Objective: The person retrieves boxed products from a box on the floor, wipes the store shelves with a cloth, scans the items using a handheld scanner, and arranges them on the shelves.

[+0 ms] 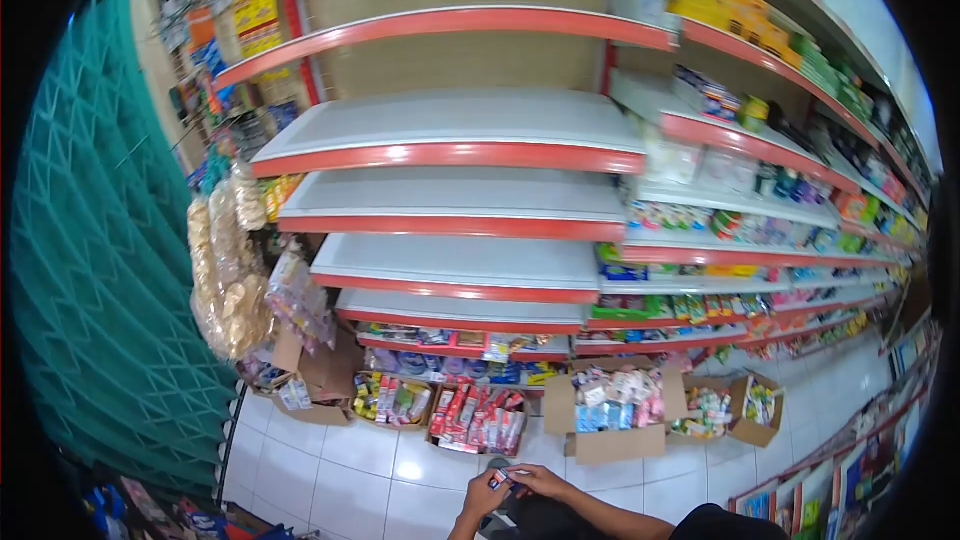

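Low in the head view, my left hand (482, 496) is closed around a small box (499, 478) with dark blue, white and orange-red print. My right hand (540, 481) meets it from the right, its fingers bent and pinching at the box's near end. Both hands are in front of my body, above the white tiled floor. Just beyond them stands an open carton (433, 440) full of red and white toothpaste-like boxes. The print on the small box is too small to read.
Bare grey shelves (455, 195) with red edges rise ahead. Stocked shelves (720, 205) run along the right. Open cartons of packets, including a large one (620, 443), line the floor. Snack bags (240, 310) hang at left beside a green folding gate (120, 270). Another rack (820, 485) stands lower right.
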`<act>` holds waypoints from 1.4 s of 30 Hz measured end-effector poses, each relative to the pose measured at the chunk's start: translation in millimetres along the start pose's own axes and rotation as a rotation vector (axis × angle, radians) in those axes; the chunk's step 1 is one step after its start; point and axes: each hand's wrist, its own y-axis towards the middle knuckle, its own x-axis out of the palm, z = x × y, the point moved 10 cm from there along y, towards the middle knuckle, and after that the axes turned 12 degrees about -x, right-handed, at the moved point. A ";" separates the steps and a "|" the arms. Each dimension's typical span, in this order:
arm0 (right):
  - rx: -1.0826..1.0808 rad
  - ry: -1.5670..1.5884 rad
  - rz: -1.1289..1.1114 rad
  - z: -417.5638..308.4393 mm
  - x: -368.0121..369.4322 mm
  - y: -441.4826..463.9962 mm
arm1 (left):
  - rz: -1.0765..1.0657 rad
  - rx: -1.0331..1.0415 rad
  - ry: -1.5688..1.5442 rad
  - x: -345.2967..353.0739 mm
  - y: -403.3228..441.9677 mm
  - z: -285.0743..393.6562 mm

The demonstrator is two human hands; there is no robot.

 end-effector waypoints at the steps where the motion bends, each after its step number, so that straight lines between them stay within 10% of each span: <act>1: -0.035 0.011 -0.009 -3.8 -10.0 -10.8 | -0.001 -0.023 -0.063 8.9 -7.3 13.7; 11: -0.416 -0.098 0.044 -63.9 -229.0 -86.9 | -0.042 -0.205 -0.473 110.8 -25.8 65.6; 17: -0.816 -0.524 0.786 -325.3 -571.6 -299.5 | 0.185 -0.274 -0.497 212.6 54.9 75.6; 19: -1.055 -1.030 1.234 -451.3 -646.1 -395.5 | 0.184 -0.324 -0.815 245.4 64.3 188.0; 22: -1.391 -1.459 1.345 -608.1 -707.7 -448.6 | 0.003 -0.143 -0.725 276.8 100.4 302.3; 24: -1.172 -1.850 1.671 -665.2 -735.3 -444.2 | -0.035 0.031 -0.908 286.2 124.3 372.8; 27: -0.700 -2.056 1.507 -675.3 -848.5 -386.9 | -0.035 0.205 -0.882 276.1 144.9 472.3; 30: -0.647 -1.457 1.127 -664.1 -907.7 -369.4 | 0.061 0.272 -0.820 255.4 156.4 541.3; 32: -0.352 -1.601 1.258 -665.0 -921.9 -379.8 | 0.005 0.299 -0.835 248.9 152.3 579.6; 36: -1.121 -1.031 1.757 -644.8 -931.3 -487.8 | -0.143 0.141 -1.059 246.3 149.5 605.0; 42: -1.557 -0.597 1.298 -541.8 -645.0 -472.5 | -0.228 0.306 -1.101 245.7 138.0 650.6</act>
